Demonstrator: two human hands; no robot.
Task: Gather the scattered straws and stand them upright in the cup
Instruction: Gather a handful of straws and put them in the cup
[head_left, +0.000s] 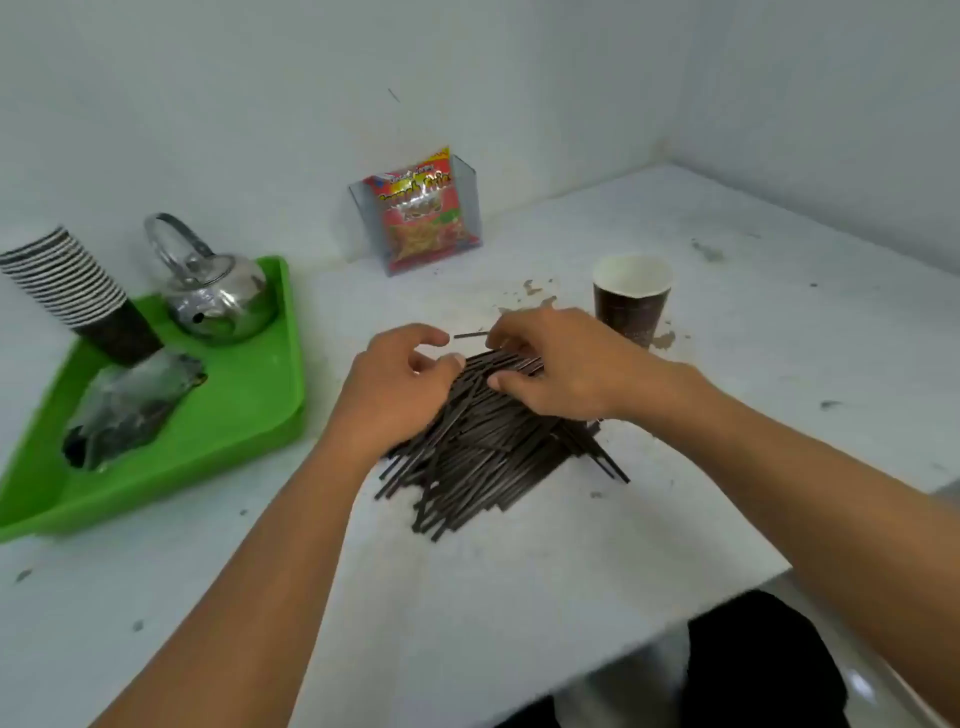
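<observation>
Both hands, left hand (400, 384) and right hand (561, 364), press curled fingers onto the straws (488, 447) heaped mid-surface, cup (631, 301) nearby.

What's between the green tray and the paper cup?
In the head view, the pile of dark straws and both hands lie between the green tray and the paper cup.

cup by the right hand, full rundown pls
The cup is a paper cup, as it looks: dark brown outside with a faint print, white inside, rolled white rim. It stands upright, mouth open, on the white table, beyond the right hand and the pile of straws. No straws show in it; its bottom is out of sight. The hand overlaps its lower left edge; contact is unclear.
</observation>
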